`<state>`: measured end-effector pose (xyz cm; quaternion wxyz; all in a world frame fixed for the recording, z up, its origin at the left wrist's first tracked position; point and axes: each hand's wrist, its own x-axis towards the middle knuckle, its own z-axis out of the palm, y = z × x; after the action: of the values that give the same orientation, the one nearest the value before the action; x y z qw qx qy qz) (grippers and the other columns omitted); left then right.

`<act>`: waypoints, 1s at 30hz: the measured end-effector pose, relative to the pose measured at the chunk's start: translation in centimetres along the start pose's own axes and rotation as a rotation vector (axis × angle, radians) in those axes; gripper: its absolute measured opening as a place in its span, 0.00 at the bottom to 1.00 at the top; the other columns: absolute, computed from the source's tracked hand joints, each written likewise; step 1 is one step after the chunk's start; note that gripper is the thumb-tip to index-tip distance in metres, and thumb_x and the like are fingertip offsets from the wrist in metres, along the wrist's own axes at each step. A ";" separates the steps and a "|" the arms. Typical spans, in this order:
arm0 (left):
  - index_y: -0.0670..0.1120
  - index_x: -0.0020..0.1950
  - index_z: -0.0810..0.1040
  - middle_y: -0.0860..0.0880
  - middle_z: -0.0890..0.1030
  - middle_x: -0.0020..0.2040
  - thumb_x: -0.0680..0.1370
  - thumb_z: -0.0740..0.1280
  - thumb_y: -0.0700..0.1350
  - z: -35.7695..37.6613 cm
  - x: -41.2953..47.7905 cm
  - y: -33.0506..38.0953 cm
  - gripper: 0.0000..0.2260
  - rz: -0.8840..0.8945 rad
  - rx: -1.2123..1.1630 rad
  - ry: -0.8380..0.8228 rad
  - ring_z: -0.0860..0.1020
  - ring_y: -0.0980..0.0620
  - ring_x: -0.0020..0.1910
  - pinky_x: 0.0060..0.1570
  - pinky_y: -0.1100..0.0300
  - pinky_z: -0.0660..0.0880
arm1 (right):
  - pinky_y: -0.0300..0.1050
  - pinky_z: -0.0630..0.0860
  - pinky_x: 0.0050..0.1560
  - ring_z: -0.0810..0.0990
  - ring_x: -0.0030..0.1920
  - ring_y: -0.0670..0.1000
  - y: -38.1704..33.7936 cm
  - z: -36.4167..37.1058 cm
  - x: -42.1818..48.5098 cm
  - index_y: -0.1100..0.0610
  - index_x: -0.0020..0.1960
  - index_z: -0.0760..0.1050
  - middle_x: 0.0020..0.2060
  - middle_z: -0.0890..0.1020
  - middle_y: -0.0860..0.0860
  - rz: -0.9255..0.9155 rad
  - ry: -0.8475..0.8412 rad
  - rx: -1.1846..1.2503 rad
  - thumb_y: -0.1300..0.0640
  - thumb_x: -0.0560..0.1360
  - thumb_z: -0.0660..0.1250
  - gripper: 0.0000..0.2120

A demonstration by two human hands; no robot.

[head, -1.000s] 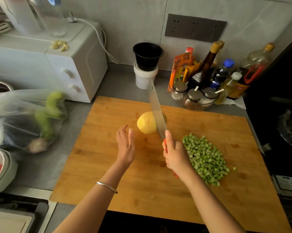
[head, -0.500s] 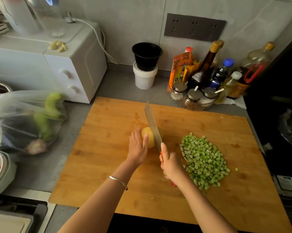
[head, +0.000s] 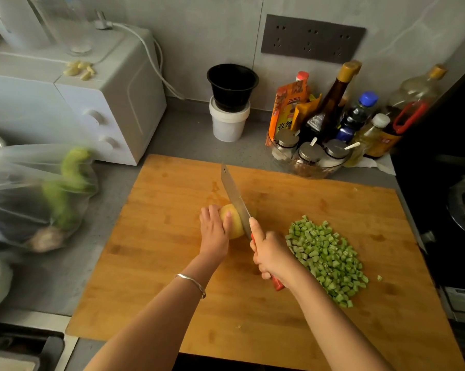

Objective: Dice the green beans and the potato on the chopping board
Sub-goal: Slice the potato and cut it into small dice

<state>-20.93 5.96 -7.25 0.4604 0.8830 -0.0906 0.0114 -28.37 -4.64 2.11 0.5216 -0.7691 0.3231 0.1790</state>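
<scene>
Matt wooden chopping board (head: 151, 263), shiny metal knife blade (head: 232, 194), red plastic handle (head: 278, 285), translucent plastic bag (head: 17, 188)

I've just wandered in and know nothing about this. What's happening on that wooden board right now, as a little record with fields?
surface: bamboo chopping board on a grey counter
left hand: left hand holds the potato steady, fingers curled over it
right hand: right hand grips the red handle of a cleaver
blade: set across the potato; depth of cut cannot be told
beans: diced green beans heaped to the right of the cleaver
stage: beans done, potato not yet diced
</scene>
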 end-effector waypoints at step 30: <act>0.45 0.66 0.66 0.51 0.65 0.56 0.76 0.49 0.65 0.6 -1.5 0.9 0.29 0.012 -0.038 -0.015 0.61 0.55 0.54 0.58 0.61 0.59 | 0.44 0.56 0.27 0.59 0.19 0.46 3.8 0.7 -0.6 0.53 0.28 0.61 0.16 0.61 0.45 -0.138 0.082 0.007 0.30 0.73 0.46 0.29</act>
<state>-22.56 5.17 -7.00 0.4763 0.8736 -0.0995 0.0060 -31.36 -4.76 -0.34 0.5217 -0.7944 0.2910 0.1098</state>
